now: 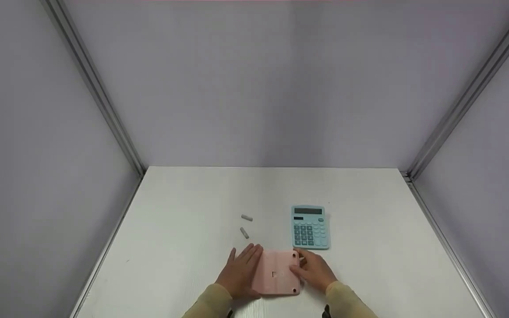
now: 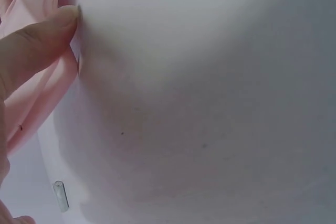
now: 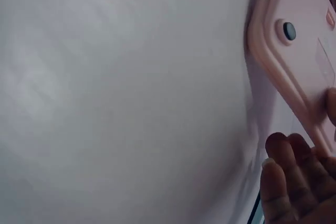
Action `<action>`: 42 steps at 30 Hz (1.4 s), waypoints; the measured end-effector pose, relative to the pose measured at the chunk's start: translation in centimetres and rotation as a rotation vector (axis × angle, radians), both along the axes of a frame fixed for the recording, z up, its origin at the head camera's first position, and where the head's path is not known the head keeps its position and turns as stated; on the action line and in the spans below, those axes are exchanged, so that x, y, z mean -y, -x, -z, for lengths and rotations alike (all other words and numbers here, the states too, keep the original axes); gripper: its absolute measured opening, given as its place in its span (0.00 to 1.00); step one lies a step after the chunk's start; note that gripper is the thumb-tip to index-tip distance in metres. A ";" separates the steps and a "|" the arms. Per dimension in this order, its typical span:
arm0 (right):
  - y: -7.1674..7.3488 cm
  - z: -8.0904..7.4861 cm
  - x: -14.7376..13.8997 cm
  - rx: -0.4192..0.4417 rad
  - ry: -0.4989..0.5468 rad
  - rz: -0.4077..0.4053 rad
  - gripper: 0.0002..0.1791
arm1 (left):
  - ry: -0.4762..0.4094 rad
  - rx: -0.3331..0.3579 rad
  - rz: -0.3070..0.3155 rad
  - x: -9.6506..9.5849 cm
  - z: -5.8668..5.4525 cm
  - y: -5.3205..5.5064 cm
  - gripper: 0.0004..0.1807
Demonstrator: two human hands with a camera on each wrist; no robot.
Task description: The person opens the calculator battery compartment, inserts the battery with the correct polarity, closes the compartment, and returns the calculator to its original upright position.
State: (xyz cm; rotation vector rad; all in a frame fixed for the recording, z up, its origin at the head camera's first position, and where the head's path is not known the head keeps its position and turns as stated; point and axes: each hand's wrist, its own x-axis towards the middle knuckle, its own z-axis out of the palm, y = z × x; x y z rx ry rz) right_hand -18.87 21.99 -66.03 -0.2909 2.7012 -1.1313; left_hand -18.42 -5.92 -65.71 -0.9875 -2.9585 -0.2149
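A pink calculator lies face down at the front of the white table, its back showing dark round feet and a small notch. My left hand holds its left side, with the thumb against the near edge and the fingers towards the far one. On the right edge, my right hand pinches it, thumb on the back; the other fingers curl beside it. Two small grey cylinders that look like batteries, one behind the other, lie beyond my left hand.
A light blue calculator lies face up just beyond my right hand. Grey panels close off the back and both sides of the white table.
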 end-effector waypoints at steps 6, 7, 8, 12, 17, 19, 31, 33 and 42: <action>-1.2 -0.5 0.2 -0.153 -0.131 -0.091 0.47 | -0.008 0.024 0.000 -0.1 0.1 0.1 0.74; -1.4 -0.5 0.2 -0.178 -0.153 -0.118 0.50 | -0.010 0.031 -0.002 -0.1 0.1 0.1 0.74; -1.5 -0.5 0.2 -0.206 -0.179 -0.150 0.54 | -0.016 0.036 -0.003 -0.1 0.1 0.1 0.74; -1.9 -0.4 0.5 -0.270 -0.278 -0.257 0.68 | -0.014 0.052 -0.003 0.1 0.0 0.2 0.75; -2.0 0.0 0.7 -0.225 -0.372 -0.297 0.74 | -0.006 0.093 -0.001 0.3 -0.1 0.3 0.75; -2.0 0.1 0.8 -0.204 -0.394 -0.299 0.75 | -0.018 0.118 -0.007 0.3 -0.2 0.4 0.75; -1.7 0.5 1.1 -0.100 -0.414 -0.300 0.75 | 0.006 0.218 -0.017 0.1 -0.4 0.7 0.74; -1.6 0.5 1.1 -0.090 -0.418 -0.303 0.74 | 0.004 0.236 -0.017 0.2 -0.4 0.8 0.73; -1.3 0.4 1.0 -0.035 -0.442 -0.341 0.73 | -0.030 0.315 -0.009 0.5 -0.3 0.8 0.73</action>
